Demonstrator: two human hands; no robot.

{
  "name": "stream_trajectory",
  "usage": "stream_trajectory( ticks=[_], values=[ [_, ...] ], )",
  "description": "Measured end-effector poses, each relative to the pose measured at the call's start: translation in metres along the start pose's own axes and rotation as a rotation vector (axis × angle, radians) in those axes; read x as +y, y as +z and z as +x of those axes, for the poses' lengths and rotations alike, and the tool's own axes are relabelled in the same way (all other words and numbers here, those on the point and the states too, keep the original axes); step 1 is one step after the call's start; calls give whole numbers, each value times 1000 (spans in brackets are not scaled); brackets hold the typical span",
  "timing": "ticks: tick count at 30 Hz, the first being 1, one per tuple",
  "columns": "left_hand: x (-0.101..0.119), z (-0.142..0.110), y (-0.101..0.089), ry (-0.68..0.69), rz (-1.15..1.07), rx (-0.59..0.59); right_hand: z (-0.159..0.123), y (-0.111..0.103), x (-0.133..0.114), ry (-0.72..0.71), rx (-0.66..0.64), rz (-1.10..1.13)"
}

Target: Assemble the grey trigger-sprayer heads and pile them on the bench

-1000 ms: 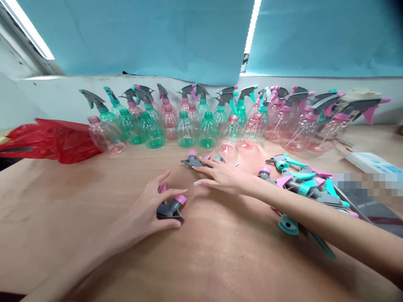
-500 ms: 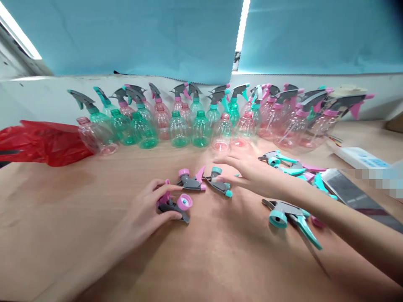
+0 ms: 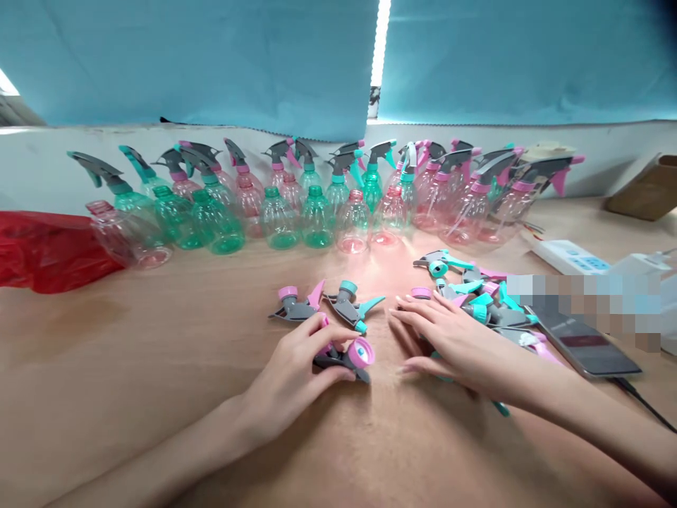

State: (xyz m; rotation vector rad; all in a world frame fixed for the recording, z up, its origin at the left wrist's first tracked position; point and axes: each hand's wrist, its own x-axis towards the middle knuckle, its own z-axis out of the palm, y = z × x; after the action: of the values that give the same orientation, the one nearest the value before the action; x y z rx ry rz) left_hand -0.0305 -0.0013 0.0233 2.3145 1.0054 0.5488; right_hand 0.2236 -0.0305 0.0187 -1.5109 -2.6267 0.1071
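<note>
My left hand (image 3: 301,360) is closed around a grey spray trigger head with a pink collar (image 3: 362,353), its threaded opening facing up and right. Just beyond lie a pink-and-grey trigger head (image 3: 297,305) and a teal-and-grey trigger head (image 3: 348,305), side by side, collars away from me. My right hand (image 3: 449,339) hovers with fingers stretched and thumb apart over another trigger head, whose pink collar (image 3: 422,292) shows past the fingertips. What lies beneath the palm is mostly hidden; bits of teal peek out below it.
More trigger heads (image 3: 479,289) are heaped on the right. Behind stands a row of clear bottles, some uncapped like the green bottle (image 3: 317,222), others with sprayers. A red plastic bag (image 3: 47,250) lies left. A phone (image 3: 587,339), power strip (image 3: 571,255) and brown box (image 3: 645,187) are right.
My right hand has left the teal trigger head and moved right to the pile. My left hand has shifted right, still holding its trigger head. The view has turned a little right.
</note>
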Motion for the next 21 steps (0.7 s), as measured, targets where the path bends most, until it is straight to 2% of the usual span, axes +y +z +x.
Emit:
stream_trajectory(
  ticks=[5,9,15,18,21],
  values=[
    [-3,6,11,34,-43,-28,-13,8,-6,22,5,-3],
    [-5,9,16,60,-139,4,-15,3,-5,0,16,-22],
    [-5,8,26,-2,-311,53,1,-28,-9,-33,94,81],
    [-4,12,24,-40,-416,45,10,-45,-16,-58,62,194],
    [-3,17,17,-57,-445,47,18,-54,-24,-66,16,311]
  ],
)
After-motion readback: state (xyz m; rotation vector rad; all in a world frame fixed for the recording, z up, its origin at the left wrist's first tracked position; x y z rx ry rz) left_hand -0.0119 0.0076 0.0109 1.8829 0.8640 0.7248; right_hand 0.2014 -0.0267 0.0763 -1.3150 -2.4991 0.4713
